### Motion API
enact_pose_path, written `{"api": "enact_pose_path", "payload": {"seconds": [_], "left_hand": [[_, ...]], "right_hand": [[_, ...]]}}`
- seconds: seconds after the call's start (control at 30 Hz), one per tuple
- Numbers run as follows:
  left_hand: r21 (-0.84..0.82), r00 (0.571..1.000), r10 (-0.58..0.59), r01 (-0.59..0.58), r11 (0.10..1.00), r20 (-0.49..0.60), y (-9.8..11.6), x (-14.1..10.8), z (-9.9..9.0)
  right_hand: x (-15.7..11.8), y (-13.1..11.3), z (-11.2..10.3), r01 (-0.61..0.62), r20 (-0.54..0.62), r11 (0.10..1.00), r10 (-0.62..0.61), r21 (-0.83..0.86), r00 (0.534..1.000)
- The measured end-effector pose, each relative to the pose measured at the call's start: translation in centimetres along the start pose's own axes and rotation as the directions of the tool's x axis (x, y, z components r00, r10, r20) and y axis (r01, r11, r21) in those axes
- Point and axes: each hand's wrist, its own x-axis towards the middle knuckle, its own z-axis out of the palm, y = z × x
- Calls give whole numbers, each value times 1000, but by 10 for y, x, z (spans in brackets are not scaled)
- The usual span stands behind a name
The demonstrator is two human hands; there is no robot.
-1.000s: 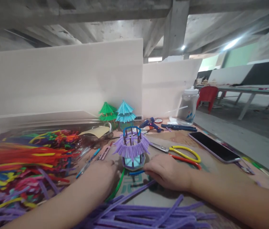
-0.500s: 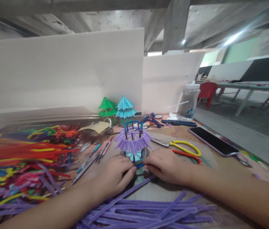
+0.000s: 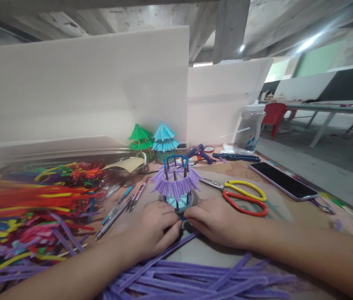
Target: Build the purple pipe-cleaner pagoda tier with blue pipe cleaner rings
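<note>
A small round pavilion model (image 3: 176, 185) stands upright at the centre, with a purple fringed roof, dark posts, a blue ring on top and a light-blue base. Just in front of its base, my left hand (image 3: 159, 225) and my right hand (image 3: 210, 218) nearly meet, fingertips pinched together. Between them a tiny bit of something blue shows, mostly hidden by the fingers. One purple strip (image 3: 166, 253) runs diagonally beneath my hands. Nearer the front lies a pile of purple strips (image 3: 195, 279).
Scissors with yellow and red handles (image 3: 245, 198) and a phone (image 3: 284, 181) lie right. Behind are a glue gun (image 3: 201, 154), a clear bottle (image 3: 249, 129), and green (image 3: 140, 137) and blue (image 3: 164, 137) models. Colourful strips (image 3: 32, 200) and pens (image 3: 113, 216) are left.
My hands have drawn slightly closer together, and less of the blue piece shows between them. The red scissor handle is less covered by my right hand. The view has shifted slightly.
</note>
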Motion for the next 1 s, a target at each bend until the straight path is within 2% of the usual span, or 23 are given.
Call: {"api": "enact_pose_path", "payload": {"seconds": [0.17, 0.4, 1.0], "left_hand": [[-34, 999, -10, 9, 999, -30, -4, 2, 1], [-22, 999, -41, 41, 999, -2, -4, 1, 0], [-25, 989, -20, 17, 1000, -144, 0, 2, -2]], "right_hand": [[-2, 2, 2, -41, 37, 999, 41, -8, 998], [-3, 8, 3, -88, 40, 990, 85, 108, 996], [-3, 9, 0, 7, -4, 999, -6, 42, 1000]]}}
